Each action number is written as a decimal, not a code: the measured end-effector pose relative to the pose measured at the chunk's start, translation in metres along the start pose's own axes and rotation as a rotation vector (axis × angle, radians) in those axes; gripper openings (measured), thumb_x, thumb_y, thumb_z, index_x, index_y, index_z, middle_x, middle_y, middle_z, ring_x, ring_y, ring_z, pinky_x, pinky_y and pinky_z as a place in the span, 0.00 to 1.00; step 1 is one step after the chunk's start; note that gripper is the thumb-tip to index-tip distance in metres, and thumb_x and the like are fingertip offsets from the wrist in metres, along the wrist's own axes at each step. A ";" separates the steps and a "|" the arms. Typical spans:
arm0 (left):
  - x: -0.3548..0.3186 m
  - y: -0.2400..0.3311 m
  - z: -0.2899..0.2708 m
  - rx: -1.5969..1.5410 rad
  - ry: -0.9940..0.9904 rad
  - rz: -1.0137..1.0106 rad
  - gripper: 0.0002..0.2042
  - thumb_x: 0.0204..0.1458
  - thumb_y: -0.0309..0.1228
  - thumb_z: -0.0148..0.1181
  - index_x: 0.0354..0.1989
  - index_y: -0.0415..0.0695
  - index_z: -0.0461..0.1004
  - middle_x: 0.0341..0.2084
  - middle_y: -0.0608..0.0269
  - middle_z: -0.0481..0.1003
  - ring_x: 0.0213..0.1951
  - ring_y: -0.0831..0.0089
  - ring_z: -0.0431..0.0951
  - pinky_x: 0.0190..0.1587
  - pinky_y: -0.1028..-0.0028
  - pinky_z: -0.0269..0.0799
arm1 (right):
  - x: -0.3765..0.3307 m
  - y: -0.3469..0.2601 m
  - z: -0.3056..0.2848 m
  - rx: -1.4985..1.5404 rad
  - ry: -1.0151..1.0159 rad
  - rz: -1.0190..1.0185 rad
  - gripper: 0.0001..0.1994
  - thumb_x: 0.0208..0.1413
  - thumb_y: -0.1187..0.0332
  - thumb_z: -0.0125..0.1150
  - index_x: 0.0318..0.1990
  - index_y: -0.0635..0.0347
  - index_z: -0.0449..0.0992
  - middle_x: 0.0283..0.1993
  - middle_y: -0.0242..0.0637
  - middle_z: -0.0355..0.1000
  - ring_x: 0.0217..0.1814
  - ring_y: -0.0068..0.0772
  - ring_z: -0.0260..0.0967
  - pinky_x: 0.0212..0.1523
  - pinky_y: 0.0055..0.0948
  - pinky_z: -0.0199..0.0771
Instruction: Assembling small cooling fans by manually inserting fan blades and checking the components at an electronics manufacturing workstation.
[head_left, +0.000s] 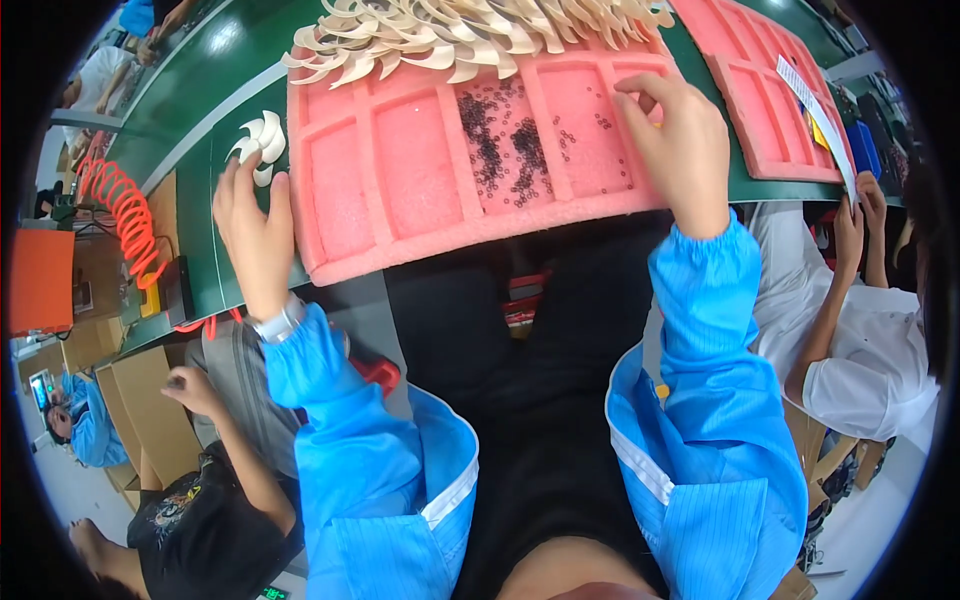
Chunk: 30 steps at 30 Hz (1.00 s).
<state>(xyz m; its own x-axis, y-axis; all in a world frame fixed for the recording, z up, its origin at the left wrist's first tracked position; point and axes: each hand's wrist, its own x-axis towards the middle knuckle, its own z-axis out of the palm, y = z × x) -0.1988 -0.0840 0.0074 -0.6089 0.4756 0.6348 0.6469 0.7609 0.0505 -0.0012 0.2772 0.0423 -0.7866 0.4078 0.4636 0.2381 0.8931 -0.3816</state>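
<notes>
Left hand [255, 235] grasping white fan piece [260, 143] just left of pink foam tray [400, 240]; right hand [680, 140] pinching among black rings [500, 150] inside. Cream pieces [460, 35] piled at far edge; most compartments unfilled.

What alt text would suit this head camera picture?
A person's right hand picks at small dark rings in a pink foam tray, while the left hand holds white curved pieces beside it.

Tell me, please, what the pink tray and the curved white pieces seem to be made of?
The pink tray looks like soft foam: matte, thick-walled, with rounded moulded compartments. The curved white pieces at the left hand look like smooth moulded plastic with a slight sheen, though that is not certain.
</notes>
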 end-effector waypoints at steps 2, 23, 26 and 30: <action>0.004 -0.029 0.020 -0.030 -0.048 -0.004 0.16 0.59 0.32 0.62 0.55 0.43 0.76 0.55 0.46 0.75 0.50 0.49 0.77 0.53 0.58 0.72 | 0.019 0.005 0.014 -0.114 -0.071 -0.038 0.08 0.55 0.68 0.64 0.37 0.63 0.82 0.34 0.48 0.79 0.36 0.51 0.77 0.40 0.44 0.78; -0.057 0.126 -0.080 -1.808 0.083 -0.564 0.26 0.53 0.46 0.68 0.50 0.37 0.71 0.56 0.35 0.73 0.60 0.52 0.75 0.64 0.55 0.70 | -0.044 -0.095 -0.027 0.690 -0.190 -0.039 0.09 0.51 0.82 0.64 0.40 0.62 0.76 0.34 0.39 0.76 0.31 0.41 0.74 0.34 0.34 0.73; -0.073 0.174 -0.075 -2.133 -0.089 -0.596 0.32 0.49 0.48 0.72 0.54 0.37 0.69 0.60 0.27 0.67 0.63 0.44 0.71 0.64 0.48 0.69 | -0.076 -0.114 -0.028 0.728 -0.168 -0.114 0.07 0.53 0.83 0.63 0.39 0.64 0.75 0.38 0.39 0.73 0.36 0.29 0.70 0.38 0.26 0.70; -0.097 0.195 -0.080 -2.090 -0.018 -0.642 0.35 0.47 0.45 0.74 0.56 0.36 0.66 0.62 0.26 0.64 0.63 0.43 0.71 0.65 0.50 0.69 | -0.107 -0.114 -0.021 0.678 -0.071 -0.102 0.10 0.49 0.83 0.66 0.39 0.64 0.76 0.38 0.40 0.72 0.39 0.34 0.70 0.41 0.29 0.71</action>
<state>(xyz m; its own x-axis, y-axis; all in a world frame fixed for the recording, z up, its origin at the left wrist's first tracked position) 0.0227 -0.0170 0.0176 -0.8794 0.4362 0.1905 -0.1704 -0.6622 0.7297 0.0675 0.1356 0.0536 -0.8272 0.2937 0.4789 -0.2299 0.6008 -0.7656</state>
